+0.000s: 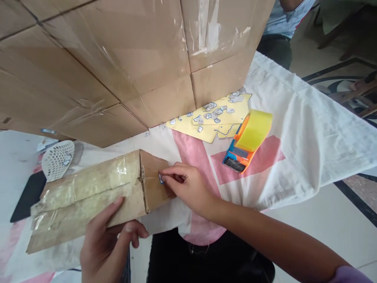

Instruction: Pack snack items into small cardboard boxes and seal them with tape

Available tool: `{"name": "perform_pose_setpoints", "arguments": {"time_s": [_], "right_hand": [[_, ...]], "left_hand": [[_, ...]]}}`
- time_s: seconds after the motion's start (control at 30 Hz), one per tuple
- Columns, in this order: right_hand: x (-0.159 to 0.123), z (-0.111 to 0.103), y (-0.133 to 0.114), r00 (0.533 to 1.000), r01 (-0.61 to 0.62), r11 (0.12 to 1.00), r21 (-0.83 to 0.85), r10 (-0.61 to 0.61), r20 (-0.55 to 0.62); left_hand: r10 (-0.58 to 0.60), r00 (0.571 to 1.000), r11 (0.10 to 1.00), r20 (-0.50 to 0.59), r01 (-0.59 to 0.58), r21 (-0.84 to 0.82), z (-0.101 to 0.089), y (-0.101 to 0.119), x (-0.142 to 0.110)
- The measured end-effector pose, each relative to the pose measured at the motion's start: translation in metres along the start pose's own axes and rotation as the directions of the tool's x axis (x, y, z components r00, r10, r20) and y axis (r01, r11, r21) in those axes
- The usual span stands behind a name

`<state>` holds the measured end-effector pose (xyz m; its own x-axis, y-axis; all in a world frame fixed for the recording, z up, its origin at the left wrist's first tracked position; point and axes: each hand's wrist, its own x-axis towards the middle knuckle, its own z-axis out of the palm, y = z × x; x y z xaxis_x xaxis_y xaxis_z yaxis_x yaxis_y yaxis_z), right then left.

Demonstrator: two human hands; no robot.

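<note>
A long cardboard box with clear tape along its top seam lies at a slant at the left of the table. My left hand grips its near side, one finger resting on the taped face and the others curled below the edge. At the box's right end, my right hand is closed in a pinch. Thumb and forefinger press a small blue-edged label against the end face. What is printed on the label is too small to read.
A tall stack of taped cardboard boxes stands behind. Yellow sheets with torn bits lie at its foot, near an orange-and-blue tape dispenser. A white perforated basket and a dark flat object are at the left. Another person is beyond.
</note>
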<state>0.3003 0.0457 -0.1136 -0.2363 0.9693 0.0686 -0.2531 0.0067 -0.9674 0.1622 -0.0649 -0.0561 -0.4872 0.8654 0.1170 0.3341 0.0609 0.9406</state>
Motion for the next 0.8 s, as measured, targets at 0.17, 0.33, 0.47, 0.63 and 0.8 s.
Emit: {"name": "perform_pose_setpoints", "arguments": {"time_s": [0.17,0.33,0.47,0.63,0.8], "right_hand": [[-0.003,0.001,0.002,0.999,-0.008,1.000,0.030,0.009,-0.035],[-0.003,-0.001,0.002,0.995,0.096,0.991,-0.089,-0.096,0.002],[-0.003,-0.001,0.003,0.996,0.092,0.996,-0.009,-0.091,0.024],[-0.003,0.000,0.007,0.998,0.007,0.995,0.095,-0.013,0.060],[0.001,0.002,0.015,0.976,-0.085,0.993,0.085,0.066,0.209]], "left_hand": [[0.049,0.996,0.999,0.075,-0.049,-0.005,-0.010,-0.010,0.003],[0.095,0.986,0.995,0.134,-0.099,0.019,-0.020,-0.020,0.007],[0.128,0.982,0.991,0.141,-0.131,0.012,-0.018,-0.019,0.008],[0.105,0.990,0.994,0.098,-0.107,0.011,-0.013,-0.014,0.009],[0.086,0.996,0.995,0.009,-0.086,0.054,-0.016,-0.015,0.011]]}}
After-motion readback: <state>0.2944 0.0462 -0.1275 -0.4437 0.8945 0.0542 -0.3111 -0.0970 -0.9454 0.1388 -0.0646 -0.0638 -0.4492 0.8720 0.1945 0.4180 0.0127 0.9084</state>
